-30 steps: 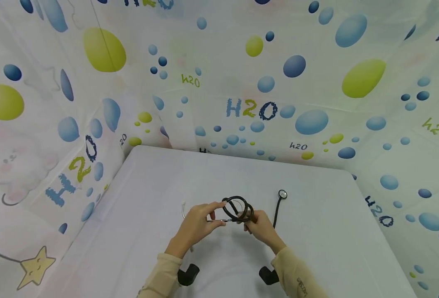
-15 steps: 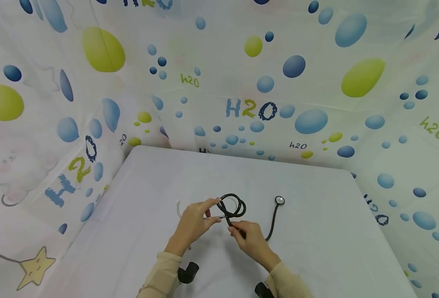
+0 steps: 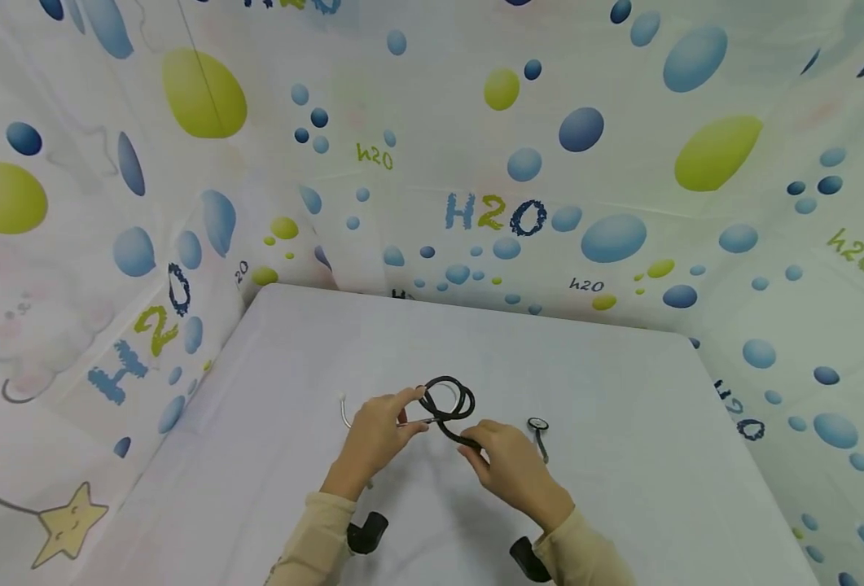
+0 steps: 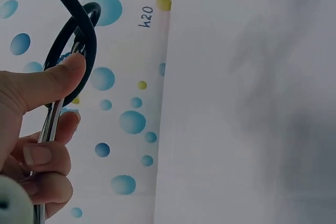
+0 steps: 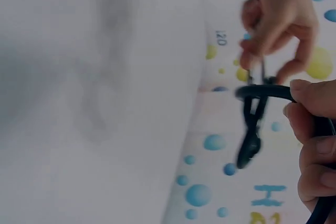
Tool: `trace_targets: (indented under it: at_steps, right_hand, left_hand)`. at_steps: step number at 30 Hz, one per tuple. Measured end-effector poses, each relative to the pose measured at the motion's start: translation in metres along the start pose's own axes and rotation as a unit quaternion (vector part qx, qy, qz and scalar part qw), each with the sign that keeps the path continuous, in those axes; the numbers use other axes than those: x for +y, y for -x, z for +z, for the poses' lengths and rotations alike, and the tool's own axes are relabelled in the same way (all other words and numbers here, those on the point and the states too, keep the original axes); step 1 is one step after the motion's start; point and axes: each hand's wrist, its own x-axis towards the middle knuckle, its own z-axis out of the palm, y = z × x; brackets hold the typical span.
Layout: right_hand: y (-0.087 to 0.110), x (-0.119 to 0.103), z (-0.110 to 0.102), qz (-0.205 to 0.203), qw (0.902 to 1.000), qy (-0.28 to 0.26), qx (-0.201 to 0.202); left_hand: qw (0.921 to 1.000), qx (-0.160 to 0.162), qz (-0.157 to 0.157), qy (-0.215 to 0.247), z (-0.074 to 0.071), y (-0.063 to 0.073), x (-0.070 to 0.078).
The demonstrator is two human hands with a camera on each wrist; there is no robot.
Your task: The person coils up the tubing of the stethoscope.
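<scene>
Holds a looped, black-tubed stethoscope (image 3: 452, 417) above the round-cornered white desk (image 3: 637, 456), well short of its far edge. Pinches slim silvery metal tubes (image 4: 50, 127) with the left hand (image 3: 378, 431), grips black flexible tubing (image 5: 273, 92) with the right hand (image 3: 515, 468); shows the round, silver-faced chest piece (image 3: 537, 424) just beyond.

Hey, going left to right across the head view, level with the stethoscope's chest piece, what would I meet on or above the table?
Ear tube, left hand, tubing loops, right hand, chest piece.
</scene>
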Motion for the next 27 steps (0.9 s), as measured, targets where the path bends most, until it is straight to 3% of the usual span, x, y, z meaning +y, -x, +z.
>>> trace_targets:
  at_steps: [4, 8, 14, 17, 19, 23, 26, 27]
  right_hand:
    - [-0.014, 0.003, -0.013, -0.044, 0.999, 0.009, 0.005]
    - [-0.026, 0.009, -0.021, -0.06, 0.9981, -0.007, -0.011]
    - [-0.037, 0.022, -0.024, -0.048, 0.9967, -0.057, -0.033]
    - [-0.043, 0.033, -0.024, -0.032, 0.9929, -0.107, -0.041]
    - [-0.047, 0.042, -0.023, -0.016, 0.9874, -0.148, -0.054]
    - [-0.052, 0.056, -0.022, 0.027, 0.9639, -0.241, -0.11]
    - [-0.055, 0.061, -0.022, 0.048, 0.9458, -0.284, -0.15]
    - [-0.057, 0.062, -0.022, 0.05, 0.9439, -0.287, -0.156]
  left_hand:
    - [0.9998, -0.02, 0.004, -0.003, 0.0, -0.001, 0.006]
    - [0.9991, -0.036, 0.022, -0.003, -0.001, 0.0, 0.01]
    - [0.9955, -0.076, 0.055, 0.013, 0.001, 0.005, 0.015]
    - [0.9933, -0.08, 0.079, 0.029, 0.002, 0.006, 0.017]
    - [0.9922, -0.073, 0.094, 0.037, 0.001, 0.006, 0.019]
    - [0.9892, -0.073, 0.116, 0.053, 0.0, 0.006, 0.022]
    - [0.9867, -0.077, 0.129, 0.062, 0.001, 0.006, 0.024]
    - [0.9865, -0.078, 0.131, 0.061, 0.001, 0.006, 0.025]
